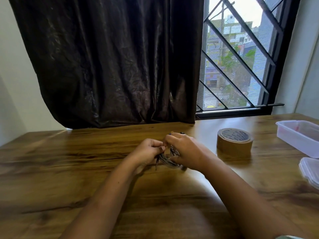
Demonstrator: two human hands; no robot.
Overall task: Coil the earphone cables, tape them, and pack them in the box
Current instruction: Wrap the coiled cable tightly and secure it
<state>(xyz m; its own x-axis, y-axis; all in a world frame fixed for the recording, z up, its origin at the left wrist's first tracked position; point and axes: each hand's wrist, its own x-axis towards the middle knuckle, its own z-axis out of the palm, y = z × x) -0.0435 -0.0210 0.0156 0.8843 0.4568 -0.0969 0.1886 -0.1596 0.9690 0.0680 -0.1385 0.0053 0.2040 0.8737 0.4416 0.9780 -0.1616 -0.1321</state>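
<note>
Though blurred, earphone coil [168, 160] between grips [148, 150] [184, 150]

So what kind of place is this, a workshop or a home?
Likely a home or small office room: a wooden table stands by a barred window with a dark curtain, town buildings outside.

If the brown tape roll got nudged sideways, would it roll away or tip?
Probably neither. The tape roll lies flat on its face on the table, so a nudge would likely slide it, not roll it. It looks squat and wide, so tipping seems unlikely. The table's glossy surface may let it slide easily.
</note>
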